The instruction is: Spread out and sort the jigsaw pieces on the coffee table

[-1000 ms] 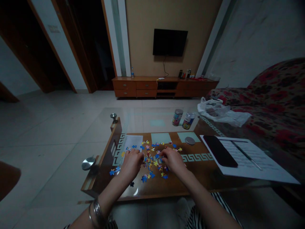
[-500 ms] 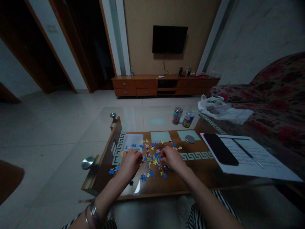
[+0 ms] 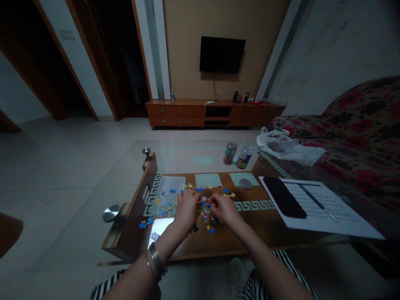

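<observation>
Loose jigsaw puzzle pieces (image 3: 211, 228), mostly blue, yellow and pink, lie scattered over the glass-topped table (image 3: 218, 246). Over the middle of them is my left hand (image 3: 187, 207), palm down with its fingers curled. My right hand (image 3: 222, 207) is just to its right, thumb and fingertips pinched together at the pieces between the two hands. Whatever either set of fingertips holds is too small or hidden to make out. Several pieces are covered by my hands.
Two printed cans (image 3: 230, 153) stand on the glass farther back, with a round metal lid (image 3: 245, 183) nearer. At right lie a black phone (image 3: 284, 197), a pen (image 3: 318, 202) on paper sheets (image 3: 340, 221), and a white plastic bag (image 3: 290, 148). Metal knobs (image 3: 111, 213) rise at the left.
My left hand has moved right, closer to my right hand, uncovering pieces at the left. A bright reflection now shows on the glass near my left forearm. My right hand stays pinched.
</observation>
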Demonstrator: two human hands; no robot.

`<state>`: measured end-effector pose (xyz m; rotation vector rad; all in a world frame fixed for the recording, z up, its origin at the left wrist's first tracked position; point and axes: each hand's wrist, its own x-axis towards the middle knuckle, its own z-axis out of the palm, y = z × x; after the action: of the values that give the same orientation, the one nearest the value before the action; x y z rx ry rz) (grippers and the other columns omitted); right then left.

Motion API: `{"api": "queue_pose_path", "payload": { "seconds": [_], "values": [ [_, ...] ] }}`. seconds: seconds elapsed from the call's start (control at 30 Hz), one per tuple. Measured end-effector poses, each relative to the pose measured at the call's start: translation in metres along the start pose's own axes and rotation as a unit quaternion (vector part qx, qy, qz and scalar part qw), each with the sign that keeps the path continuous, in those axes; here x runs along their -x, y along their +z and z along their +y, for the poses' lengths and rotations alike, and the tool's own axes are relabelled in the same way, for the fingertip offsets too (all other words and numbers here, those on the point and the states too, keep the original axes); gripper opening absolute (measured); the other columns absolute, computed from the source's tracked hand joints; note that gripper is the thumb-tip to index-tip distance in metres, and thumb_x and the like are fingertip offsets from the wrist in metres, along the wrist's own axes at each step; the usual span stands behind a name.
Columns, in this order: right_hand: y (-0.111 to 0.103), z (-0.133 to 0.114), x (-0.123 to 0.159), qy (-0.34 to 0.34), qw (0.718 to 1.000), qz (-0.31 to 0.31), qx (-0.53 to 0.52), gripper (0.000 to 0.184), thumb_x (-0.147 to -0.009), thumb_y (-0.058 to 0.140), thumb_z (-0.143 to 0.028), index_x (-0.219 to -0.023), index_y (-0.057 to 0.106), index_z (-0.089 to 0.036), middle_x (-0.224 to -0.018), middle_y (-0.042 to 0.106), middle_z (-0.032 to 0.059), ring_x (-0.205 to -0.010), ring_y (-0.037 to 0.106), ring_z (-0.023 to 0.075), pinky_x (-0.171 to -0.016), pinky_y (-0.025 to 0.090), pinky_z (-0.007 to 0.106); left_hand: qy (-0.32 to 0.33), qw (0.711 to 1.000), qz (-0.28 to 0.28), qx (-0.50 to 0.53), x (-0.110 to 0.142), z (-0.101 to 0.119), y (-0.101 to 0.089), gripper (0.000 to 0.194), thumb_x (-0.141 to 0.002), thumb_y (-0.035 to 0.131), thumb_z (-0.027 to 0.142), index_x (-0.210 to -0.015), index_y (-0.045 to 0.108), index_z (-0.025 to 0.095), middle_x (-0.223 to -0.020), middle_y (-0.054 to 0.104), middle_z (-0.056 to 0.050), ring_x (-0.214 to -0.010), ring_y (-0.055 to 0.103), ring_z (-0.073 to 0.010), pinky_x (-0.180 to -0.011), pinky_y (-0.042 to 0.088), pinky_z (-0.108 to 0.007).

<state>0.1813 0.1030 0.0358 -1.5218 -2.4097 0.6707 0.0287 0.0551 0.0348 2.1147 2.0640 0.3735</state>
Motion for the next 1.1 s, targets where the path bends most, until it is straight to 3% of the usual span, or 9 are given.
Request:
{"api": "queue_pose_path", "payload": {
  "seconds": [0.2, 0.43, 0.57, 0.67, 0.8, 0.97, 1.1],
  "values": [
    [-0.005, 0.004, 0.027, -0.033, 0.997, -0.062, -0.045, 0.022, -0.073, 0.055, -0.003, -0.082, 0.070, -0.016, -0.074, 0.072, 0.0019, -0.067, 0.062, 0.0132, -0.059, 0.039, 0.019, -0.014, 1.000, -0.001, -0.019, -0.010, 0.012, 0.010, 0.018, -0.089, 0.057, 0.028, -0.101, 0.062, 0.015, -0.110, 0.061, -0.006, -0.107, 0.054, -0.0237, -0.093, 0.042, -0.045],
    [0.010, -0.025, 0.061, -0.057, 0.991, -0.116, -0.032, 0.019, -0.070, 0.063, -0.006, -0.077, 0.074, -0.020, -0.076, 0.073, 0.0022, -0.071, 0.064, 0.0162, -0.061, 0.039, 0.022, -0.021, 0.999, -0.013, -0.021, -0.016, 0.012, 0.011, 0.018, -0.089, 0.058, 0.031, -0.098, 0.063, 0.015, -0.107, 0.063, -0.006, -0.106, 0.057, -0.0228, -0.091, 0.046, -0.046],
    [0.002, -0.021, 0.052, -0.039, 0.995, -0.093, -0.006, 0.018, -0.070, 0.068, -0.011, -0.082, 0.074, -0.022, -0.082, 0.074, 0.0021, -0.079, 0.065, 0.0179, -0.066, 0.040, 0.023, -0.021, 1.000, -0.014, -0.005, -0.016, 0.015, 0.010, 0.020, -0.090, 0.056, 0.031, -0.101, 0.061, 0.015, -0.104, 0.064, -0.005, -0.102, 0.058, -0.0218, -0.090, 0.046, -0.044],
    [-0.013, -0.002, 0.032, 0.001, 0.999, -0.039, 0.018, 0.012, -0.079, 0.062, -0.016, -0.084, 0.072, -0.020, -0.087, 0.073, 0.0044, -0.082, 0.065, 0.0185, -0.071, 0.041, 0.025, -0.019, 1.000, -0.010, 0.013, -0.016, 0.016, 0.010, 0.019, -0.090, 0.056, 0.031, -0.100, 0.061, 0.015, -0.102, 0.064, -0.005, -0.099, 0.058, -0.0212, -0.089, 0.046, -0.043],
    [-0.029, 0.022, 0.006, 0.050, 0.997, 0.035, 0.055, 0.019, -0.085, 0.053, -0.013, -0.093, 0.069, -0.016, -0.101, 0.070, 0.0103, -0.095, 0.063, 0.0216, -0.078, 0.040, 0.028, -0.011, 0.999, -0.004, 0.045, -0.017, 0.017, 0.008, 0.015, -0.090, 0.056, 0.028, -0.093, 0.062, 0.015, -0.096, 0.064, -0.003, -0.095, 0.059, -0.0199, -0.089, 0.045, -0.042],
    [-0.021, 0.020, -0.002, 0.034, 0.997, 0.019, 0.069, 0.011, -0.081, 0.062, -0.020, -0.088, 0.071, -0.020, -0.096, 0.071, 0.0058, -0.091, 0.064, 0.0199, -0.074, 0.040, 0.026, -0.020, 0.995, -0.002, 0.103, -0.006, 0.012, -0.008, 0.010, -0.084, 0.052, 0.010, -0.082, 0.059, 0.017, -0.089, 0.063, -0.003, -0.092, 0.057, -0.0192, -0.084, 0.041, -0.036],
    [-0.014, 0.013, 0.001, 0.028, 0.996, 0.011, 0.082, 0.012, -0.079, 0.064, -0.017, -0.088, 0.072, -0.021, -0.096, 0.071, 0.0047, -0.090, 0.064, 0.0200, -0.072, 0.039, 0.026, -0.029, 0.984, -0.061, 0.167, 0.021, 0.000, -0.023, 0.012, -0.074, 0.055, 0.006, -0.074, 0.053, 0.018, -0.078, 0.063, -0.001, -0.077, 0.057, -0.0149, -0.068, 0.040, -0.025]
  ]
}}
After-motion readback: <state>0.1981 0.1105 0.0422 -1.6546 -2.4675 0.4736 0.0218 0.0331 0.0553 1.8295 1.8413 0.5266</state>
